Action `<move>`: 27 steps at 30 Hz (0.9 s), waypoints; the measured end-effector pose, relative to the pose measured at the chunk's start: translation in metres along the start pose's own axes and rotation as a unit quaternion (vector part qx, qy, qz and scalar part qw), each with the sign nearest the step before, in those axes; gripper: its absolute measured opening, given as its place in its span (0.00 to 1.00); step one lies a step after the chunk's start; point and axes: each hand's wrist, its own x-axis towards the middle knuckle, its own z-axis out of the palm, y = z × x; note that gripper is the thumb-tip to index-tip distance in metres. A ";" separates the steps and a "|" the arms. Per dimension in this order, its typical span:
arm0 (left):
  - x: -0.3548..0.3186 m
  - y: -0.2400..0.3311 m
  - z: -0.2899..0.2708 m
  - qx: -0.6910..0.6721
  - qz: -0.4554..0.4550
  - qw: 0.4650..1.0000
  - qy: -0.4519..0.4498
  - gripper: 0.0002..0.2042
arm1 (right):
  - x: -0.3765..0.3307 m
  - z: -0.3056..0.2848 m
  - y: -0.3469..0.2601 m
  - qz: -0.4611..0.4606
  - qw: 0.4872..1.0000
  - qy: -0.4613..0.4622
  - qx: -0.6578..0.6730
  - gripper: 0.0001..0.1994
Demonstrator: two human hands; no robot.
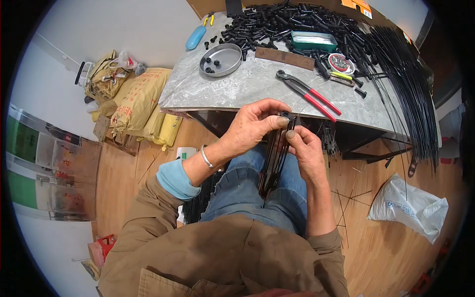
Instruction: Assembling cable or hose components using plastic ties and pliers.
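Note:
In front of my knees hangs a bundle of thin black ribs (269,171), like those of an umbrella frame, with its lower end between my thighs. My left hand (255,123) is closed at the top of the bundle, thumb and fingers pinching a small black hub (284,114). My right hand (308,151) is closed on the ribs just below and to the right, its thumb pressed against them. The fingertips partly hide where the ribs meet the hub.
The grey marbled table (188,96) bears red-handled pincers (309,96), a round metal tray (221,60), a rusty flat bar (284,58) and a heap of black plastic parts (277,22). Long black rods (410,84) overhang its right edge. Yellow sacks (141,99) stand left; a white bag (408,208) lies right.

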 end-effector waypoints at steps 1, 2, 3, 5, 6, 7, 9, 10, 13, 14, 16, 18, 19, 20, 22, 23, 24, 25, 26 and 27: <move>-0.001 0.002 -0.001 -0.014 -0.005 1.000 0.002 0.13 | 0.000 -0.002 -0.002 -0.001 1.000 -0.020 -0.017 0.08; -0.001 0.003 -0.001 -0.029 -0.011 1.000 0.004 0.12 | -0.002 -0.001 -0.002 -0.001 1.000 -0.019 -0.016 0.08; -0.001 0.002 -0.001 -0.028 -0.011 1.000 0.003 0.12 | -0.004 0.004 -0.004 -0.033 0.998 -0.007 -0.052 0.09; -0.001 -0.003 -0.001 -0.047 -0.004 0.999 0.025 0.12 | -0.006 0.011 -0.002 -0.066 0.994 0.005 -0.087 0.11; -0.002 -0.002 0.000 -0.046 -0.004 0.999 0.024 0.12 | -0.007 0.012 0.001 -0.078 0.992 0.019 -0.101 0.11; -0.003 -0.002 0.001 -0.045 -0.010 0.998 0.031 0.13 | -0.008 0.013 0.003 -0.091 0.989 0.033 -0.114 0.12; -0.005 -0.003 0.004 -0.043 -0.015 0.998 0.037 0.15 | -0.008 0.012 0.002 -0.093 0.986 0.040 -0.130 0.12; -0.006 -0.004 0.006 -0.060 -0.014 0.997 0.040 0.15 | -0.008 0.012 0.001 -0.095 0.984 0.046 -0.146 0.12; -0.008 -0.004 0.008 -0.080 -0.008 0.996 0.038 0.15 | -0.008 0.010 0.003 -0.085 0.989 0.037 -0.115 0.13; -0.009 -0.004 0.008 -0.083 -0.002 0.996 0.033 0.15 | -0.009 0.010 0.003 -0.085 0.989 0.038 -0.114 0.13; -0.010 -0.003 0.012 -0.088 0.000 0.995 0.046 0.16 | -0.008 0.010 0.003 -0.078 0.990 0.041 -0.112 0.13; -0.010 -0.006 0.018 -0.093 0.003 0.994 0.060 0.16 | -0.011 0.018 -0.001 -0.107 0.978 0.073 -0.166 0.13; -0.010 -0.010 0.022 -0.097 0.029 0.991 0.088 0.16 | -0.012 0.022 -0.003 -0.135 0.961 0.103 -0.219 0.13; -0.011 -0.012 0.024 -0.101 0.056 0.987 0.116 0.16 | -0.012 0.021 -0.004 -0.135 0.961 0.103 -0.219 0.13; -0.012 -0.012 0.027 -0.113 0.056 0.986 0.111 0.16 | -0.013 0.019 -0.005 -0.140 0.959 0.091 -0.228 0.13; -0.013 -0.012 0.028 -0.125 0.057 0.985 0.108 0.15 | -0.013 0.019 -0.004 -0.140 0.959 0.092 -0.228 0.13; -0.014 -0.012 0.029 -0.125 0.056 0.985 0.108 0.15 | -0.012 0.018 -0.003 -0.132 0.967 0.086 -0.203 0.13; -0.015 -0.012 0.030 -0.127 0.056 0.984 0.109 0.16 | -0.012 0.017 -0.002 -0.124 0.973 0.080 -0.177 0.12; -0.016 -0.012 0.030 -0.128 0.057 0.984 0.111 0.16 | -0.012 0.013 -0.001 -0.123 0.973 0.080 -0.177 0.12; -0.017 -0.011 0.028 -0.128 0.056 0.984 0.110 0.16 | -0.011 0.008 -0.002 -0.090 0.985 0.045 -0.141 0.12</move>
